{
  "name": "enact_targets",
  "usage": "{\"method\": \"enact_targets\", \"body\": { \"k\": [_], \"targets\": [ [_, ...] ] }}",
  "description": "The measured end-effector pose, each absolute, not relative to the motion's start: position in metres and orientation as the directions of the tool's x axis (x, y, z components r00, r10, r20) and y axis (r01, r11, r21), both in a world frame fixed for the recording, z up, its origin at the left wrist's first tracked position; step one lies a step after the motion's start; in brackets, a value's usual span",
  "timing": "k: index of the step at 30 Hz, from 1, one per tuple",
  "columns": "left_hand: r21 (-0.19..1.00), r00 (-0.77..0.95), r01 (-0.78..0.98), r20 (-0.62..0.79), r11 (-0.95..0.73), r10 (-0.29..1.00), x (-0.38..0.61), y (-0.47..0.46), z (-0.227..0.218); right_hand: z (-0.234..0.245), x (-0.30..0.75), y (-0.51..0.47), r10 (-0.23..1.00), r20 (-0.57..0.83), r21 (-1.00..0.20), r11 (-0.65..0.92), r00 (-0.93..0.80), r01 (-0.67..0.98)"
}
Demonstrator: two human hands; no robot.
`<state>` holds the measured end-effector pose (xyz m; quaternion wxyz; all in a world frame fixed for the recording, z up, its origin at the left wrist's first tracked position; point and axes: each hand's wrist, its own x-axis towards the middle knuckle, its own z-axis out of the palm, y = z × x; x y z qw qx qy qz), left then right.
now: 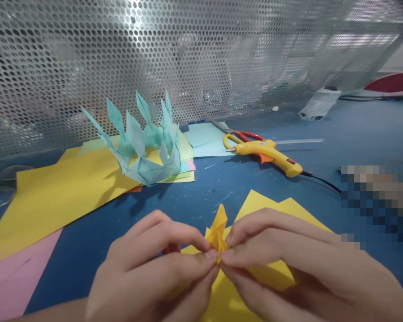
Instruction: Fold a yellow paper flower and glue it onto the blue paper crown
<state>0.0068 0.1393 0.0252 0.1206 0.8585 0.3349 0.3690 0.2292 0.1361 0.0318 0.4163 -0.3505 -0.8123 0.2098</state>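
Between my two hands is a small folded yellow paper piece (219, 228), its narrow tip pointing up. My left hand (157, 264) pinches its left side between thumb and fingers. On the other side, my right hand (282, 255) grips it the same way, with the fingertips of both hands almost touching at its base. Its lower part is hidden by my fingers. Beneath the hands lie yellow paper sheets (255, 205). Farther back stands a light-blue folded paper crown (147, 165) with several upright points.
A yellow glue gun (268, 154) rests at the right beside red-handled scissors (245, 135) on light-blue paper (204, 134). Large yellow paper (60, 192) and a pink sheet (23, 277) cover the left. A perforated metal panel (188, 58) closes off the back.
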Motion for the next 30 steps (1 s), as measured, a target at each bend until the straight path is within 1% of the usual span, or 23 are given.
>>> {"method": "enact_targets", "body": {
  "k": [6,12,15,17,20,24,30],
  "targets": [
    [0.436,0.512,0.499,0.550,-0.749,0.660,0.005,0.141,0.026,0.028,0.231,0.134,0.757,0.539,-0.672,0.651,-0.369,0.353],
    [0.493,0.480,0.496,0.530,-0.715,0.699,0.004,0.141,0.024,0.030,0.232,0.134,0.765,0.563,-0.661,0.644,-0.313,0.385],
    [0.480,0.479,0.503,0.537,-0.719,0.694,0.003,0.140,0.024,0.027,0.230,0.136,0.790,0.554,-0.715,0.613,-0.262,0.335],
    [0.474,0.498,0.497,0.529,-0.727,0.686,0.004,0.139,0.024,0.023,0.230,0.136,0.808,0.530,-0.752,0.588,-0.258,0.298],
    [0.500,0.471,0.488,0.540,-0.715,0.698,0.009,0.138,0.021,0.021,0.232,0.135,0.820,0.523,-0.772,0.571,-0.233,0.279],
    [0.540,0.310,0.476,0.635,-0.694,0.708,0.018,0.133,0.009,0.029,0.232,0.137,0.834,0.484,-0.744,0.551,-0.264,0.379],
    [0.520,0.317,0.478,0.650,-0.708,0.691,0.020,0.131,0.004,0.036,0.223,0.144,0.817,0.509,-0.687,0.575,-0.271,0.444]
  ]
}}
